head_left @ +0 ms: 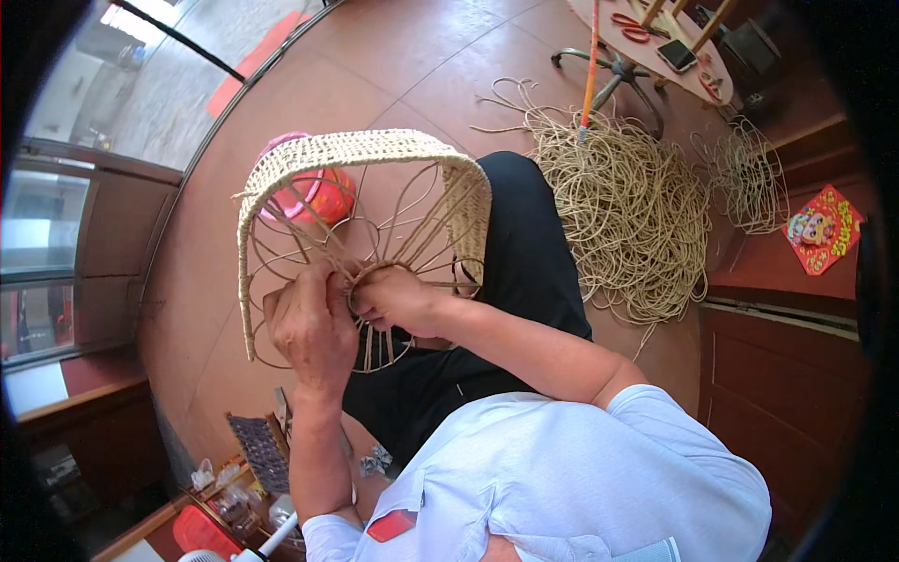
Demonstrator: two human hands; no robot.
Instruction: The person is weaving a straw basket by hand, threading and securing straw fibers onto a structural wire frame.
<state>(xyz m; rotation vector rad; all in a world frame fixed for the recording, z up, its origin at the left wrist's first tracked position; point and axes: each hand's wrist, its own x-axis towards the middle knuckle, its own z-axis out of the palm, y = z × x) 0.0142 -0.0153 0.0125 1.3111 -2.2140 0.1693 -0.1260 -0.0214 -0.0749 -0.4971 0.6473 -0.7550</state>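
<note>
A partly woven basket (370,147) of pale twisted cord rests against my lap, tilted, with its open frame of thin brown rods toward me. The rods curve into loops and gather near a small ring at the middle. My left hand (314,323) is closed on the rods just left of that ring. Close beside it, my right hand (398,302) has its fingers curled in at the ring, pinching the rods there. Its fingertips are partly hidden, so any strand between them cannot be made out.
A big heap of loose cord (637,206) lies on the floor at the right, with a bare wire frame (754,183) beyond it. Behind the basket sits a red and pink container (318,195). A round table (688,80) holds red-handled scissors (629,28) and a phone (676,55).
</note>
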